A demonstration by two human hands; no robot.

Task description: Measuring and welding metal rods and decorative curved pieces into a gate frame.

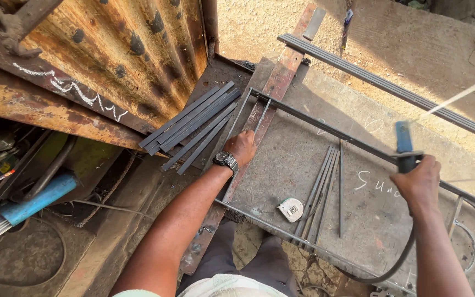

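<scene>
The left hand presses flat, fingers spread, on the metal frame lying on the worktop. At three o'clock the right hand is clamped around a blue-handled electrode holder.

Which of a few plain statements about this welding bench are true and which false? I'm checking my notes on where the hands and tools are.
1. The left hand rests on the metal frame. True.
2. The right hand holds a hammer. False: it grips a blue-handled holder with a black cable.
3. A tape measure lies inside the frame. True.
4. The loose flat bars are stacked right of the frame. False: they lie left of it.
</scene>
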